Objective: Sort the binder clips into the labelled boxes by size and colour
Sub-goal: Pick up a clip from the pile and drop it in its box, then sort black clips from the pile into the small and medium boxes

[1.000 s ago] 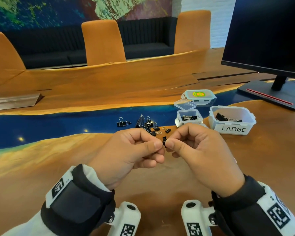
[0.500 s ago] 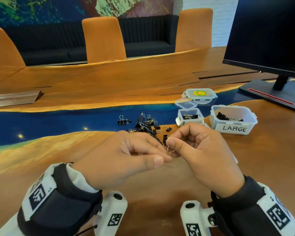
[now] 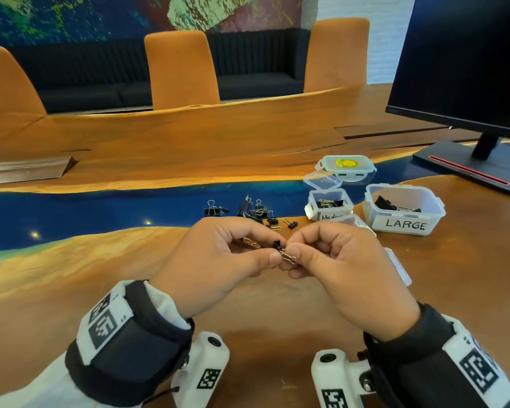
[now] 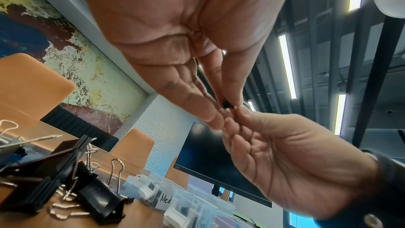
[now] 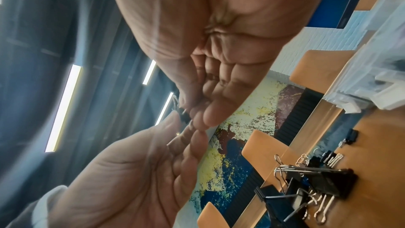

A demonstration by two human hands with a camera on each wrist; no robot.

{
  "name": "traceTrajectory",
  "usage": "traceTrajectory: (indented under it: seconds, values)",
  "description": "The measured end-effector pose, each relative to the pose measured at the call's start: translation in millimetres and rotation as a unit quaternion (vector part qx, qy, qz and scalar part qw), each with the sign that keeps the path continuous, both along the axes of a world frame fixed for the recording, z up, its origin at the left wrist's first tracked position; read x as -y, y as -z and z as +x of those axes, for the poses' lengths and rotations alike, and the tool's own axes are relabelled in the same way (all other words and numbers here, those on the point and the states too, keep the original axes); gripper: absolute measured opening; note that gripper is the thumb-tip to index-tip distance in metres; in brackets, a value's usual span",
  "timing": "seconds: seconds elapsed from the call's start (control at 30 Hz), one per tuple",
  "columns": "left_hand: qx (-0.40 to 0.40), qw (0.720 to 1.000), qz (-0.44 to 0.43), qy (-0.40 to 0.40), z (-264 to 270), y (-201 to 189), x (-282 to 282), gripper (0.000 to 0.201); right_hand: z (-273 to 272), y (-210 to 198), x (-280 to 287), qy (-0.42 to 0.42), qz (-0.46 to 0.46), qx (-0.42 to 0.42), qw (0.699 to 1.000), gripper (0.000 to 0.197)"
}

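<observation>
Both hands meet above the table's near half, pinching one small black binder clip between them. My left hand holds its black body between thumb and forefinger. My right hand pinches the silver wire handles. A pile of black binder clips of mixed sizes lies just beyond the hands. Further right stand the open box marked Medium and the box marked LARGE, each with clips inside. A third small box shows partly behind my right hand.
A lidded container with a yellow sticker sits behind the boxes. A monitor on its stand fills the right rear. Orange chairs line the table's far side. A loose clear lid lies right of my right hand.
The left hand shifted its hold and came back to pinching the clip's body; the clip's wire handles now stick out between the two thumbs. Both hands stay in about the same place.
</observation>
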State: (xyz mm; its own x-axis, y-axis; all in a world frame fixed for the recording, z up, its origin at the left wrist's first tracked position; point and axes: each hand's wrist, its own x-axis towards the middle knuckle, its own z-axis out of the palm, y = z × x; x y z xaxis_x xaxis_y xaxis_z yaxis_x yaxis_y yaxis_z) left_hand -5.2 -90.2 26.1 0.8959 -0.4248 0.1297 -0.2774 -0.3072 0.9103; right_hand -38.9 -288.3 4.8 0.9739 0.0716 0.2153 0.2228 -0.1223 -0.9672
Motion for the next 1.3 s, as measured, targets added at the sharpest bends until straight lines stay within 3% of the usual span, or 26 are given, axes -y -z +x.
traceTrajectory:
  seconds: [0.23,0.4,0.47,0.53,0.7,0.77,0.87,0.97,1.1,1.2,1.3]
  values:
    - [-0.025,0.998,-0.010,-0.062,6.8,6.1,1.2,0.009,4.2,-9.6,0.7,0.003,-0.127,0.014,0.992,0.019]
    - [-0.034,0.995,-0.016,-0.089,12.7,5.3,-4.2,0.010,31.7,-41.0,36.3,0.053,-0.336,0.031,0.940,0.020]
    - [-0.043,0.994,-0.030,-0.094,13.6,2.0,-6.5,0.017,52.5,-57.5,57.2,0.046,-0.436,0.011,0.899,0.018]
    - [-0.052,0.993,-0.045,-0.100,14.2,-0.9,-8.1,0.020,73.8,-67.2,73.7,0.016,-0.547,-0.025,0.836,0.018]
    - [-0.062,0.992,-0.047,-0.103,16.4,-2.0,-8.2,0.017,103.4,-58.8,82.1,-0.064,-0.696,-0.109,0.707,0.044]
    - [-0.067,0.991,-0.050,-0.104,16.6,-0.8,-7.8,0.017,106.2,-53.0,79.5,-0.091,-0.723,-0.117,0.674,0.055]
    - [-0.071,0.991,-0.046,-0.103,17.1,0.8,-8.8,0.018,106.9,-48.0,73.9,-0.117,-0.741,-0.122,0.649,0.066]
    - [-0.069,0.992,-0.043,-0.098,17.6,-0.3,-9.8,0.018,107.5,-43.6,68.6,-0.123,-0.753,-0.122,0.635,0.070]
    - [-0.044,0.995,-0.018,-0.091,20.2,-3.3,-9.2,0.017,105.7,-45.3,64.8,-0.108,-0.754,-0.093,0.641,0.067]
    - [-0.026,0.996,-0.013,-0.089,24.6,-2.0,-4.9,0.015,95.7,-54.4,57.3,-0.093,-0.724,-0.050,0.682,0.068]
    - [0.009,0.996,-0.005,-0.093,27.0,-1.5,5.8,0.015,81.1,-62.7,40.5,-0.130,-0.677,-0.012,0.724,0.072]
